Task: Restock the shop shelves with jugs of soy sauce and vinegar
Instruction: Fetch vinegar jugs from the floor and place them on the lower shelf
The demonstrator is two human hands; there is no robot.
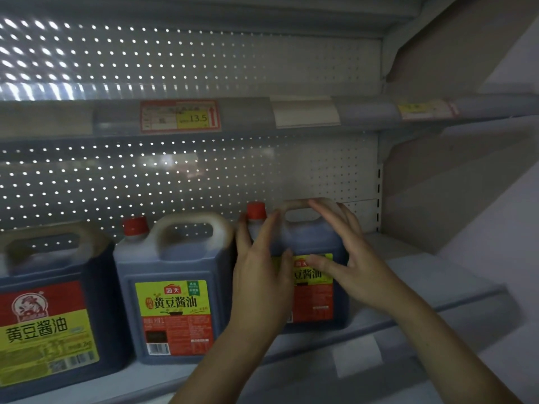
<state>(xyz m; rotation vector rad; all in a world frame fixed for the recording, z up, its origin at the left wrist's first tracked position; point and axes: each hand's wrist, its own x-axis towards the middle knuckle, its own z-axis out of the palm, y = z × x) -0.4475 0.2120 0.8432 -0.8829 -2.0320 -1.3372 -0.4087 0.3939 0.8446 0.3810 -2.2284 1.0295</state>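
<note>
Three jugs of dark soy sauce stand in a row on the lower shelf [423, 290], which crosses the bottom half of the frame. At lower left is a jug with a red and yellow label [49, 310], only partly in view. Just beside it, left of centre, stands the middle jug [175, 290], with its label facing out. The third jug [309, 258] is at centre, set a little further back and close against the middle one.

Both hands are on this third jug. The left hand [259, 275] lies along its left side below the red cap [256, 210], fingers straight and slightly spread. The right hand [347, 258] is over its front and right shoulder, fingers straight and splayed, the thumb lying across the label. Neither grip is clamped on the jug; both look apart, pressing or steadying rather than holding.

By the look of it, this jug has been set down and is only being squared into line. The shelf to its right, toward the right edge of the frame, shows bare surface with room for more. The upper shelf [364, 112], with its price tag [179, 116] at upper centre, shows no jugs in view. No vinegar can be made out. The task seems well short of finished.
</note>
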